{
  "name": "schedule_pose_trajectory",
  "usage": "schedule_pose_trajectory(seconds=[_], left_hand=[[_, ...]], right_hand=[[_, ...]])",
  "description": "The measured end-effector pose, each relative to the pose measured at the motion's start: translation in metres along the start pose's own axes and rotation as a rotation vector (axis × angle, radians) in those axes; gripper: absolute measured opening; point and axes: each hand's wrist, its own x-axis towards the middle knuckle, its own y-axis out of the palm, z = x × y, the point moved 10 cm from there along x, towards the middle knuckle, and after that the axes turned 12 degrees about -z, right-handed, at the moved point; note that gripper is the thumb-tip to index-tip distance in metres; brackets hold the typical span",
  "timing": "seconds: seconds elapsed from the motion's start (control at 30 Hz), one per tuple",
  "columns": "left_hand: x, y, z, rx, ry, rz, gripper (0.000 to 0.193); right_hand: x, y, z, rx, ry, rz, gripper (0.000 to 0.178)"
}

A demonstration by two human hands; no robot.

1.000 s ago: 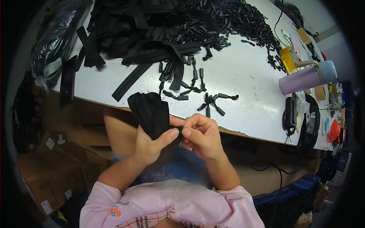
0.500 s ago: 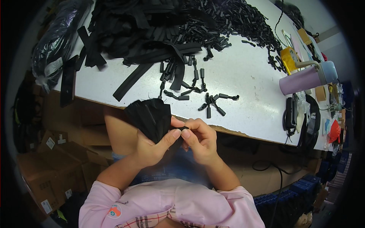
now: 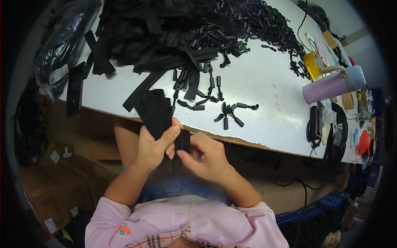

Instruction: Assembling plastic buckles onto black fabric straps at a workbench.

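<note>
Left hand point(image 3: 153, 151): fingers closed on a fanned bundle of flat black fabric strips point(image 3: 153, 109), thumb pressed across its lower part. Bundle sits at the near edge of the white, smooth-topped desk point(image 3: 273, 103), its upper end overlapping the desk in view.

Right hand point(image 3: 209, 161): fingers curled, partly blurred, thumb at the lower end of a short, dark fabric end point(image 3: 182, 142) that projects between the hands. Whether they pinch it or only touch it, cannot tell.

Surroundings: heap of loose, flat black fabric strips point(image 3: 136, 41) at the far left of the desk; beside it, a broad spread of small black oblong pieces with dark links point(image 3: 242, 22). A small cluster of similar black oblong pieces point(image 3: 229, 109) lies near the front edge.

Risks (judgement): the layers look loosely stacked, so a light thumb grip could let strips fan out or slide into the lap. A pull from the right hand could drag one layer out of line. One loose black strip point(image 3: 138, 93) lies behind the bundle's top; contact unclear, but a sideways sweep might catch it. Black on black makes layers hard to separate by eye; miscounting or picking up two is plausible.
</note>
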Motion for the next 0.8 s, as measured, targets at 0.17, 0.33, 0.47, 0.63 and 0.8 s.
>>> schedule_pose_trajectory(seconds=[0.17,0.33,0.47,0.63,0.8], left_hand=[[-0.013,0.022,0.030,-0.253,-0.377,0.278,0.033],[-0.004,0.014,0.033,-0.104,-0.264,0.104,0.050],[-0.008,0.018,0.014,0.029,0.037,0.219,0.060],[-0.016,0.028,0.017,0.045,0.019,0.380,0.081],[-0.013,0.024,0.022,0.150,0.130,0.295,0.088]], right_hand=[[0.010,-0.035,0.048,-0.145,-0.392,-0.357,0.035],[0.002,-0.008,0.049,-0.273,-0.391,-0.147,0.037],[0.000,0.002,0.044,-0.332,-0.347,-0.095,0.030],[0.000,-0.003,0.034,-0.229,-0.310,-0.136,0.027],[-0.004,0.003,0.031,-0.265,-0.359,-0.023,0.025]])
